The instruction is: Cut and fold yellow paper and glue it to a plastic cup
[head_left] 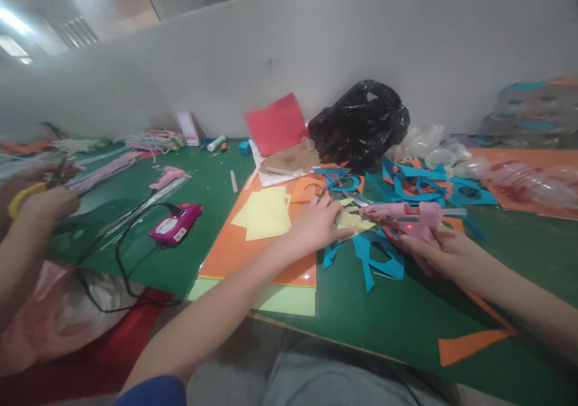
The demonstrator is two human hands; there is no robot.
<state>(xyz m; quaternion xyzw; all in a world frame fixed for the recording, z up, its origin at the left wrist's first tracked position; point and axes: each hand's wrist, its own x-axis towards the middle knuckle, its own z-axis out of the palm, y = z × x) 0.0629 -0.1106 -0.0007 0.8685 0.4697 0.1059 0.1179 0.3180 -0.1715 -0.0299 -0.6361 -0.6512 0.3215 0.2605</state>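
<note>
Right hand point(433, 252), fingers curled closed around a pink hot glue gun point(397, 214), held above blue paper offcuts point(377, 260) near the front edge of the green worktop point(406, 334); left hand point(313, 224), fingers spread, beside a pale yellow paper scrap point(354, 220).

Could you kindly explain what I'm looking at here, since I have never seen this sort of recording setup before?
There is no machine here. This one picture comes from a camera worn on a person's head, looking forward and down at their own bare hands. Their right hand grips a pink hot glue gun, and their open left hand reaches beside blue cut scraps on a green work table. An orange sheet with pale yellow paper lies nearby, and a black plastic bag sits against the wall. At far left, a co-worker's hand holds yellow-handled scissors.
</note>
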